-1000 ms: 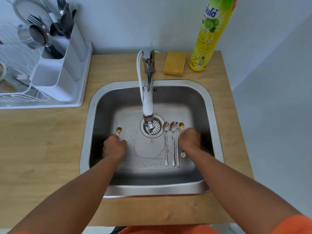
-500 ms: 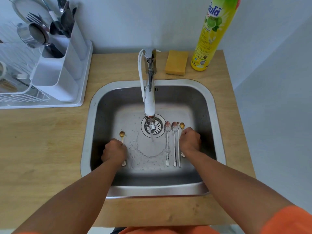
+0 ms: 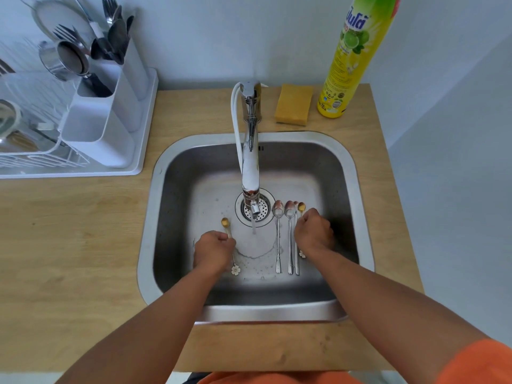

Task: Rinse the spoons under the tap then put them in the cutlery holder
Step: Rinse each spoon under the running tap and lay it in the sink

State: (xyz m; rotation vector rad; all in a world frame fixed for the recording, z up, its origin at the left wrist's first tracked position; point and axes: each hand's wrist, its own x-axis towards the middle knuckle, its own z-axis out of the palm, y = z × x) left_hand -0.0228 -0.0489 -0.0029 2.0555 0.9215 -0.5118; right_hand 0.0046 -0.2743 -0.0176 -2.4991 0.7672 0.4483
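My left hand (image 3: pixel 213 252) is closed around a small gold spoon (image 3: pixel 226 223) with a flower end, held in the steel sink (image 3: pixel 177 167) just left of the water stream. The tap (image 3: pixel 250 173) is running onto the sink floor. My right hand (image 3: pixel 314 231) is closed over a second gold spoon (image 3: pixel 301 207) at the right end of a row. Beside it lie long silver spoons (image 3: pixel 278 234), (image 3: pixel 290 234) flat on the sink floor. The white cutlery holder (image 3: pixel 97 128) stands at the back left with several forks and spoons in its far compartments.
A white dish rack (image 3: pixel 33 151) with a metal cup and strainer sits left of the holder. A yellow sponge (image 3: pixel 293 108) and a tall yellow dish soap bottle (image 3: pixel 352 59) stand behind the sink at the right. The wooden counter (image 3: pixel 69 245) surrounds the sink.
My left hand has carried its gold spoon rightward, closer to the water stream, so the flower end shows below the fist. My right hand has stayed on the gold spoon in the row.
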